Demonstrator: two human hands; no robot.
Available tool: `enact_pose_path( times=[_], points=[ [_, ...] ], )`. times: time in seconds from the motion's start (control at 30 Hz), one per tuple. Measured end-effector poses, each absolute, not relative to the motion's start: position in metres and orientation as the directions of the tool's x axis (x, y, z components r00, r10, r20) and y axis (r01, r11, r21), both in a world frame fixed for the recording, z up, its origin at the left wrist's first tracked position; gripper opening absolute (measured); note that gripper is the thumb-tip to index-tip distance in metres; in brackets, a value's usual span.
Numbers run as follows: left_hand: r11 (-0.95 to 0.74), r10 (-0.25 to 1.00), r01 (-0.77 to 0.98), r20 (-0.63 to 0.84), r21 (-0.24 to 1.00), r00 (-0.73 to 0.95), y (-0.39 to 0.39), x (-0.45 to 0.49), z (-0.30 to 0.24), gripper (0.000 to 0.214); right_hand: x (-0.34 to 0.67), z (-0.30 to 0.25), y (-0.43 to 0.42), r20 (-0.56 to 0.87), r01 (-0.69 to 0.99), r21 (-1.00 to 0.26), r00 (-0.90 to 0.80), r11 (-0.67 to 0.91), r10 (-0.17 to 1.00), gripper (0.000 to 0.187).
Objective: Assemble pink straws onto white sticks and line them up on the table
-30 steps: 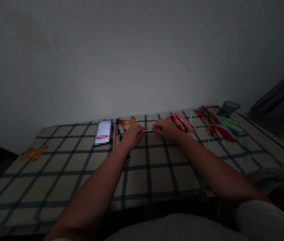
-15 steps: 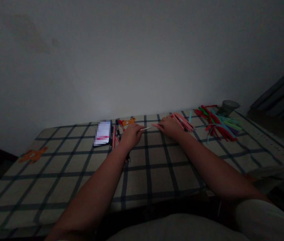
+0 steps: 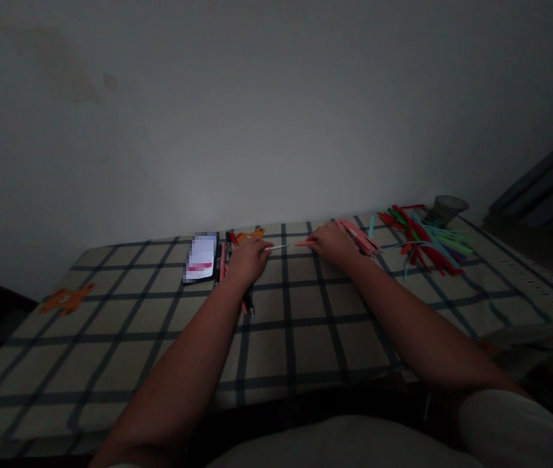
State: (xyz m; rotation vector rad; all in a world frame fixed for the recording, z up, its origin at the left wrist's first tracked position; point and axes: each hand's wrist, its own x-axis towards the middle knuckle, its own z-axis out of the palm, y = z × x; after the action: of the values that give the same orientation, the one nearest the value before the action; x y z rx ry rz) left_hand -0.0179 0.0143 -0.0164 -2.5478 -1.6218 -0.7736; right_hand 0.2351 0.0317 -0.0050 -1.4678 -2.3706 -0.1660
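Observation:
Over the middle of the table, my left hand (image 3: 248,259) is closed in a pinch on a thin pale rod (image 3: 280,247) that points to the right. Opposite it, my right hand (image 3: 332,244) is closed on a slim pink stick (image 3: 304,244), whose tip points left at the rod. A small gap separates the two tips. Behind my right hand lies a bundle of pink sticks (image 3: 360,238). Beside and partly under my left hand are more pink sticks (image 3: 222,259) and a black pen-like thing (image 3: 249,303).
A phone (image 3: 200,257) with a lit screen lies on the checked tablecloth (image 3: 130,354) at left. To the right is a pile of red, green, blue and purple strips (image 3: 425,240), with a glass cup (image 3: 447,207) behind it. A wall (image 3: 276,130) borders the table's far edge.
My left hand has drawn a little to the left with the pale rod, widening the gap to the pink stick. My right hand has hardly moved.

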Motion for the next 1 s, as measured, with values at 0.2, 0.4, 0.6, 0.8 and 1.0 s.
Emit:
enact_pose_path(
  times=[0.2,0.4,0.6,0.8,1.0],
  points=[
    [-0.448,0.848,0.866,0.414,0.221,0.332,0.0154,-0.0180,-0.0185,0.026,0.2297,-0.0019,0.0265,0.348,0.867,-0.104,-0.427,0.487,0.835,0.033],
    [-0.451,0.846,0.864,0.418,0.225,0.332,0.0138,-0.0174,-0.0187,0.025,0.2287,-0.0022,0.0263,0.377,0.866,-0.103,-0.421,0.489,0.825,0.029],
    [-0.446,0.848,0.865,0.418,0.229,0.326,0.0132,-0.0164,-0.0180,0.026,0.2291,-0.0036,0.0268,0.385,0.844,-0.105,-0.453,0.526,0.804,0.030],
    [-0.462,0.837,0.858,0.431,0.224,0.338,0.0140,-0.0164,-0.0187,0.026,0.2287,-0.0038,0.0276,0.365,0.859,-0.074,-0.450,0.507,0.815,0.030],
    [-0.470,0.835,0.851,0.432,0.233,0.342,0.0142,-0.0165,-0.0187,0.025,0.2285,-0.0024,0.0263,0.352,0.862,-0.066,-0.451,0.502,0.820,0.028]
  ],
)
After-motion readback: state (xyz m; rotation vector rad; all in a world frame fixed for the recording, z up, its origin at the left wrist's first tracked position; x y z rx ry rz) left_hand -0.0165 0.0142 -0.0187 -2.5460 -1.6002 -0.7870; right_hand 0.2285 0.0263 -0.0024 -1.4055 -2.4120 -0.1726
